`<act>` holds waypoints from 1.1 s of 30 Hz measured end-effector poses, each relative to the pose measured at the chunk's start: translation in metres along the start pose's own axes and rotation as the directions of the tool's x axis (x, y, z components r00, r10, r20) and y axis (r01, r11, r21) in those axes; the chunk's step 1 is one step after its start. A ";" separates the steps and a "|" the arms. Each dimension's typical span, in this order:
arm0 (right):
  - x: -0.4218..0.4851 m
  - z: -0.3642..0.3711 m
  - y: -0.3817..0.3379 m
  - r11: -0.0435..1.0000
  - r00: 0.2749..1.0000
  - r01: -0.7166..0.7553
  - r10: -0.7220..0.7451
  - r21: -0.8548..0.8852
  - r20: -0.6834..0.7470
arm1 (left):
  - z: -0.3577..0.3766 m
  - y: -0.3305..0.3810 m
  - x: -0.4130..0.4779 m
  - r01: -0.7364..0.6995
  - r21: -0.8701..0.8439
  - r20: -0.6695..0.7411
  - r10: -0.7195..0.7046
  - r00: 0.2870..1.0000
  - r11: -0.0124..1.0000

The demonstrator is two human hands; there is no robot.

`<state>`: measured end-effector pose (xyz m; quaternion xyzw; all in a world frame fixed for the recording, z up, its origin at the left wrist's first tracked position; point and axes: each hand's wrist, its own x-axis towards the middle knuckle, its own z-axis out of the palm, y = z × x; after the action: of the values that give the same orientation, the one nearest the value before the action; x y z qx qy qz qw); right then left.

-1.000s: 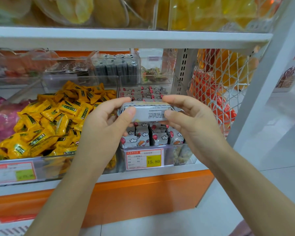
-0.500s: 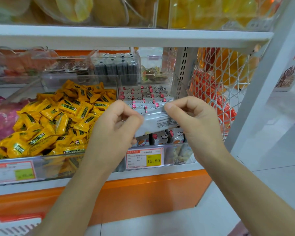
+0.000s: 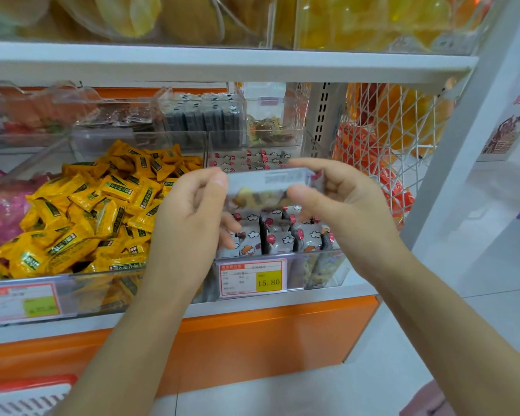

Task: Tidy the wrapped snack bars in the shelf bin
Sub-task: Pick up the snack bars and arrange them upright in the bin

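Observation:
A grey-white wrapped snack bar (image 3: 267, 187) is held level above the clear shelf bin (image 3: 318, 274). My left hand (image 3: 189, 217) pinches its left end and my right hand (image 3: 342, 202) pinches its right end between thumb and fingers. Below it, several snack bars (image 3: 278, 238) with cloud and red balloon prints stand packed on edge in the bin, and more lie in rows at the back (image 3: 249, 162). A price tag (image 3: 251, 279) reading 15.80 is on the bin's front.
A bin heaped with yellow wrapped candies (image 3: 96, 205) sits to the left, pink packets (image 3: 0, 205) further left. Clear bins with dark snacks (image 3: 201, 118) stand behind. A white shelf board (image 3: 222, 66) hangs overhead. White netting with orange bags (image 3: 382, 151) is to the right.
Both hands turned the snack bar over between them, tilting it and then bringing it level again, now a little higher with its clear window facing me.

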<state>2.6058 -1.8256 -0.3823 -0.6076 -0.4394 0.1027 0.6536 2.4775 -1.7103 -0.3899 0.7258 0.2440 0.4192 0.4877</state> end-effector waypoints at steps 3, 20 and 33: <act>0.004 -0.005 0.008 0.997 0.979 -0.070 0.065 -0.023 -0.194 | 0.001 -0.005 -0.001 -0.176 0.351 0.023 0.179 0.984 0.920; 0.021 0.013 0.015 0.933 0.999 0.004 -0.018 -0.360 -0.035 | -0.005 -0.024 -0.010 -0.367 0.628 0.327 0.196 0.925 0.686; 0.028 0.024 0.018 0.777 0.987 0.151 -0.081 -0.611 0.141 | -0.008 -0.026 -0.006 -0.415 0.627 0.340 0.248 0.907 0.659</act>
<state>2.6128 -1.7860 -0.3886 -0.7536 -0.5197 -0.0554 0.3987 2.4684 -1.7004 -0.4146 0.9285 0.1875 0.2961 0.1229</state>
